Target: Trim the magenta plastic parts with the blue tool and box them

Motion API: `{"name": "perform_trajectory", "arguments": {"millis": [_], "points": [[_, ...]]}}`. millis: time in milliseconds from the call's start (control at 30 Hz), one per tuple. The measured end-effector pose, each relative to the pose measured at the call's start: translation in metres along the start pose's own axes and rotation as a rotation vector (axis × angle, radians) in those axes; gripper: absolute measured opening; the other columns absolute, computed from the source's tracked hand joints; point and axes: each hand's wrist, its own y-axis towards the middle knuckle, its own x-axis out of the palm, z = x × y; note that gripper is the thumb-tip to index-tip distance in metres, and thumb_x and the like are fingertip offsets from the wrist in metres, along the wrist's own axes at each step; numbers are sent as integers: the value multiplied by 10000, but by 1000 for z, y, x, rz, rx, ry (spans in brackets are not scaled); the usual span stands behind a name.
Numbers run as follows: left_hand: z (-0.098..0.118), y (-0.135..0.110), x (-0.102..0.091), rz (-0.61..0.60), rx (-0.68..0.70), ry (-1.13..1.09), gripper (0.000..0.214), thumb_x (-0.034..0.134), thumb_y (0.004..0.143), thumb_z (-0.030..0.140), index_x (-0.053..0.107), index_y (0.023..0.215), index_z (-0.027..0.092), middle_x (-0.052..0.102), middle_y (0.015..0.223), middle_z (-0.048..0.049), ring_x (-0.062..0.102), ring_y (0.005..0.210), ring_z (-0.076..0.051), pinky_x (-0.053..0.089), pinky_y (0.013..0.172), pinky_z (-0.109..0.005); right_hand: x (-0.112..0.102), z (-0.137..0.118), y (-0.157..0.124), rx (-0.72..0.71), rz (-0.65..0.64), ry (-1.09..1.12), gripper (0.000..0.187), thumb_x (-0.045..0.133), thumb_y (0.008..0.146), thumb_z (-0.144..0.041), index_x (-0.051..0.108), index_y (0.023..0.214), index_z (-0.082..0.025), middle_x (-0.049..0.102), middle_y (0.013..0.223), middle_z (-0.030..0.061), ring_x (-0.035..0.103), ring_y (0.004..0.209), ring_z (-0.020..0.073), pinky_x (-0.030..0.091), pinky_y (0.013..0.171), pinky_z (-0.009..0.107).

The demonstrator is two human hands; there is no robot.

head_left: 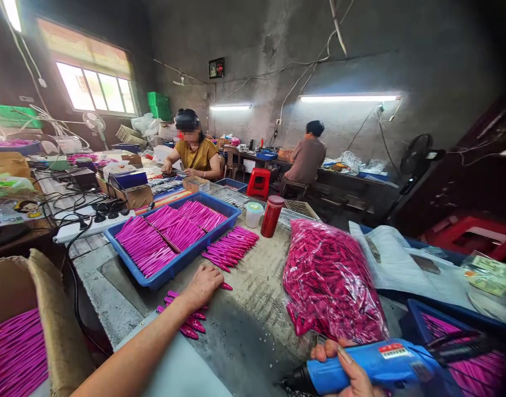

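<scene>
My left hand (203, 285) lies palm down on a small bunch of pink pens (189, 323) on the grey worktable (253, 331), fingers curled over them. My right hand (347, 370) grips a blue power tool (368, 366) at the bottom edge, its black nose pointing left. A blue tray (170, 270) filled with rows of pink pen barrels stands just beyond my left hand. A loose pile of pink pens (232, 247) lies beside the tray.
A clear bag of pink pen parts (331, 281) lies right of centre, with a red flask (271, 216) and a white cup (253, 214) behind it. Cardboard box (16, 331) of pink barrels at left. Two people sit at benches further back.
</scene>
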Motion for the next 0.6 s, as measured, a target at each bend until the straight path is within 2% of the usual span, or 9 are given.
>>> {"name": "perform_trajectory", "arguments": {"millis": [33,133,333,433,600], "points": [[4,0,1,-15,17,-12,166,473,927,220,609,840,185,643,882,-30,526,896,-183,327,803,-319,6,-2,-5,-27,37,13,435,808,439,-350,564,756,-180,560,573,-15,532,479,160,476,466,307],[15,0,1,-64,41,-49,194,459,938,261,617,852,189,645,880,-28,543,886,-183,339,784,-305,16,-5,-13,-26,36,15,412,788,454,-358,549,735,-172,550,558,-17,528,477,147,460,465,274],[31,0,-13,-130,-19,-43,224,428,941,263,628,874,187,647,950,-57,564,918,-195,379,760,-292,14,-3,-10,-58,-13,34,383,762,526,-350,536,780,-173,545,574,-24,521,485,143,452,465,274],[48,-7,-17,-145,5,-36,224,411,943,248,621,899,185,645,949,-60,570,914,-196,402,781,-301,15,-3,-10,-40,6,54,404,766,512,-350,532,790,-172,540,561,-28,514,483,137,443,471,262],[82,-23,-12,-199,43,-20,222,394,939,214,610,893,186,630,911,-59,576,882,-190,438,770,-294,21,-7,-13,-29,-5,61,414,762,508,-351,506,785,-180,533,550,-37,518,473,141,434,467,260]]}}
